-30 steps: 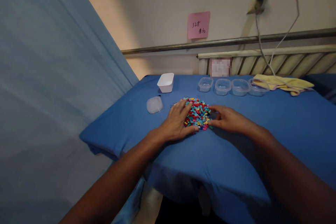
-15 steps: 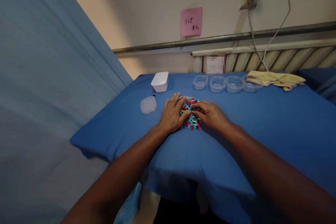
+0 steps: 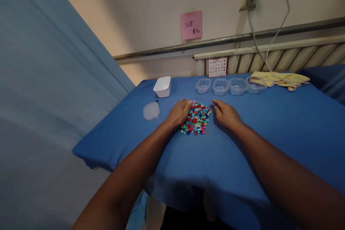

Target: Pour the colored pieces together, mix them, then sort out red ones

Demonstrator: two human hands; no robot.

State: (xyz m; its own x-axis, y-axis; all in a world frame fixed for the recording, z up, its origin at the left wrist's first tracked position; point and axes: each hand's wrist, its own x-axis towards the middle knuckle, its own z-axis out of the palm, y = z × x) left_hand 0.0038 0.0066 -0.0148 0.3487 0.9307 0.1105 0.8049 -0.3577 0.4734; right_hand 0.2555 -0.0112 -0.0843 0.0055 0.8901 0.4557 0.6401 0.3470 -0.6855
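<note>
A loose pile of small, bright plastic pieces [image 3: 197, 119] in red, turquoise, yellow, pink and dark blue lies on the blue cloth. Along the pile's left side rests my left hand [image 3: 180, 113], on edge and open, its thumb on top and its other fingers partly hidden. To the right of the pile, a small gap away, is my right hand [image 3: 226, 115]. It is open and holds nothing I can see, with its fingers reaching forward and slightly bent.
A white tub [image 3: 162, 87] stands at the back left, with clear lids [image 3: 151, 110] in front. Several clear plastic containers [image 3: 221, 87] line the back beside a yellow cloth [image 3: 283, 79]. A white cable [image 3: 259, 50] hangs from the wall. A blue curtain [image 3: 54, 79] borders the left.
My right hand has drawn back to the right, off the pile. My left hand has turned from lying over the pile onto its edge at the left side, so more pieces show.
</note>
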